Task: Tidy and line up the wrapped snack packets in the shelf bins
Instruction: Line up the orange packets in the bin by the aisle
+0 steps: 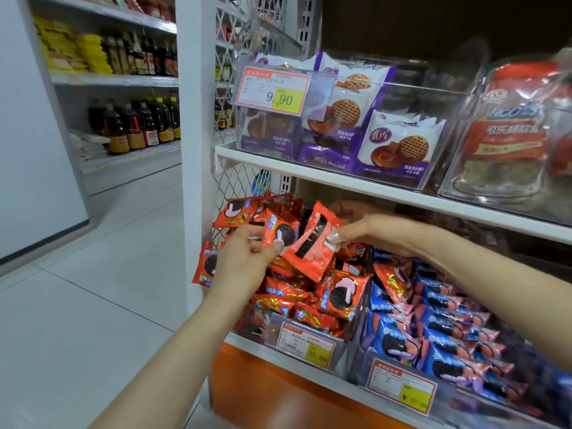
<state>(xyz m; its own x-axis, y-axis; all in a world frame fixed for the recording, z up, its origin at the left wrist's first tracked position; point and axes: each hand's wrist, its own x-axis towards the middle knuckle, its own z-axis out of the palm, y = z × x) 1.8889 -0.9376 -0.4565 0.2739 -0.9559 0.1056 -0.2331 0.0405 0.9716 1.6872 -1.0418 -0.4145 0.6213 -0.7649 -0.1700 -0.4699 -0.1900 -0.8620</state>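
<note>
The aisle is lit brightly and evenly; a soft sheen is seen on the pale floor (93,305) at the left. The far right recess above the clear bins (433,88) is left in deep shadow, and glare is thrown off their walls. Edges of the shelf (387,188) are bowed near the borders. The left hand (241,267), right hand (374,235) and red packets (309,252) pinched in them are smeared by blur.

Glossy plastic-film red packets (339,297) fill clear smooth plastic bins (439,97) on matt white shelves (356,181).
</note>
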